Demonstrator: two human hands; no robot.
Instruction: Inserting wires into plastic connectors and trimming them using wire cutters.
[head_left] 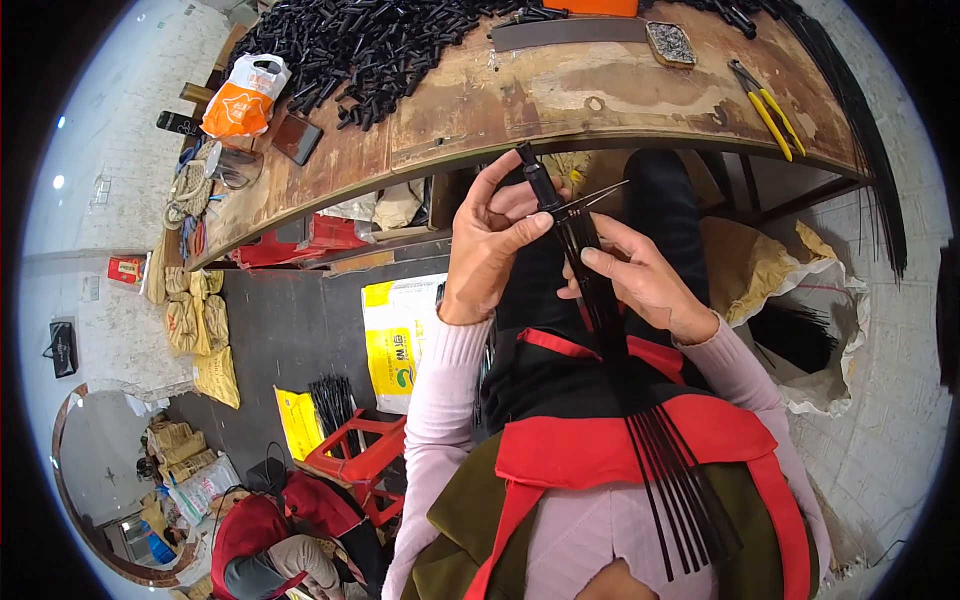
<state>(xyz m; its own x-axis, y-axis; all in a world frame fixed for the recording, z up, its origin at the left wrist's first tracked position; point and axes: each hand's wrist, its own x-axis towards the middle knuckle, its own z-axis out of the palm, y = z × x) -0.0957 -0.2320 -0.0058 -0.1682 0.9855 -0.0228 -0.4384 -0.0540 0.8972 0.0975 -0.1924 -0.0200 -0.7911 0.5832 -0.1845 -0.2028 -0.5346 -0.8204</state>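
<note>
My left hand point(490, 235) is closed around a black plastic umbrella runner point(541, 185), its narrow end tilted up toward the table. Thin black umbrella ribs point(610, 330) fan out from the runner's lower end and hang over my lap and red apron. My right hand point(640, 275) pinches these ribs just below the runner, thumb on top; its other fingertips are partly hidden behind them. Thin pale wire ends point(600, 195) stick out to the right where ribs and runner meet.
On the wooden table point(450, 125) lie a heap of black runners point(345, 50), yellow-handled pliers point(768, 110), a tin of small metal parts point(670, 44) and a phone point(297, 139). A sack point(800, 300) of black ribs stands right. Another person point(270, 540) sits lower left near a red stool point(360, 460).
</note>
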